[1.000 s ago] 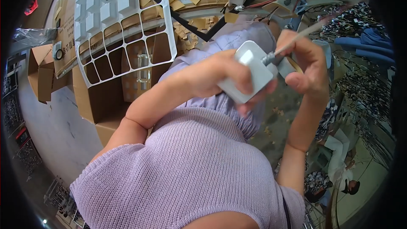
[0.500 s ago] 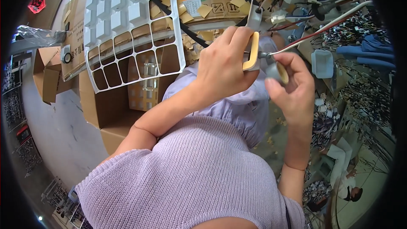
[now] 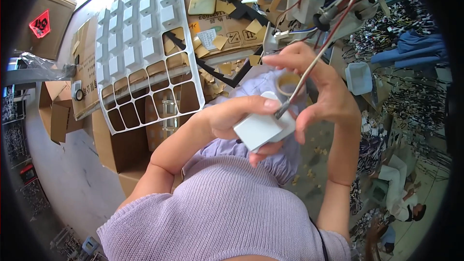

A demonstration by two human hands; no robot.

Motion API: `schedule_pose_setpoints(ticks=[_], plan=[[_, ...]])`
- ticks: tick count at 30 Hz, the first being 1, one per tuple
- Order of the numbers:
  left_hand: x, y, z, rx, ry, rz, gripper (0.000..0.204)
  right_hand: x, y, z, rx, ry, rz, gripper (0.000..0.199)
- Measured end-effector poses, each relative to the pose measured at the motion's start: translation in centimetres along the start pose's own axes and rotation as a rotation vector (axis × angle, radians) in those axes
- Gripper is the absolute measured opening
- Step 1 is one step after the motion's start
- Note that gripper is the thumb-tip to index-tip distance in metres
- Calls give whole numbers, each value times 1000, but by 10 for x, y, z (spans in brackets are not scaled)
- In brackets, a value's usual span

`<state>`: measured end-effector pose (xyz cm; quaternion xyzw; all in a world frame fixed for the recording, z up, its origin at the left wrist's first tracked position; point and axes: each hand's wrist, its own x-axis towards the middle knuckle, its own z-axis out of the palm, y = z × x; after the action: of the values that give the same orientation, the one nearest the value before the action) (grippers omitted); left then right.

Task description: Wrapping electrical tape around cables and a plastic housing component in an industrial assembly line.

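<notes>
My left hand (image 3: 241,118) grips a small white plastic housing (image 3: 261,131), its thumb pressed near the cable end (image 3: 282,109) and its fingertips underneath. A red-and-white cable (image 3: 315,60) runs from there up to the right. My right hand (image 3: 328,84) is slightly blurred, its fingers curved and spread around the cable, with the thumb pointing down near the housing. A roll of tape (image 3: 279,85) shows between the right fingers and the housing, above my lap; I cannot tell whether a hidden finger supports it.
A white grid tray (image 3: 145,48) with pale blocks lies on cardboard at the left, above an open carton (image 3: 104,140). Tan paper squares (image 3: 220,43) and black strips (image 3: 246,12) lie ahead. Wire bundles, a pale bin (image 3: 358,78) and a blue cloth (image 3: 411,48) fill the right; another person (image 3: 401,203) sits lower right.
The housing has come down toward me and turned from its yellow-edged side to a white face. My right hand has risen, its fingers spreading; the tape roll now appears farther left.
</notes>
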<state>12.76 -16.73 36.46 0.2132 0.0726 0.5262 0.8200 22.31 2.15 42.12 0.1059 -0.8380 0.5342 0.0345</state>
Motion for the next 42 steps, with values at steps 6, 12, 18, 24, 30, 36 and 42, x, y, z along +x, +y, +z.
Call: schedule_pose_setpoints(ticks=[6,12,18,24,30,36,42], plan=[[6,3,-2,-88,-133,2,75,11,7,-3,190,-154,-70,37],[-5,9,-2,14,316,106,62,-23,8,7,102,248,227,25],[12,-14,-13,1543,999,618,53,-29,-26,61,515,560,267,57],[1,-7,10,472,752,360,31,-27,-8,38,29,485,220,70],[4,-9,20,258,361,169,35,8,10,15,462,-34,31,70],[-7,-11,14,826,756,503,15,-2,7,-1,120,-8,151,31],[11,-28,7,1178,1054,795,14,-18,-13,36,491,286,212,34]])
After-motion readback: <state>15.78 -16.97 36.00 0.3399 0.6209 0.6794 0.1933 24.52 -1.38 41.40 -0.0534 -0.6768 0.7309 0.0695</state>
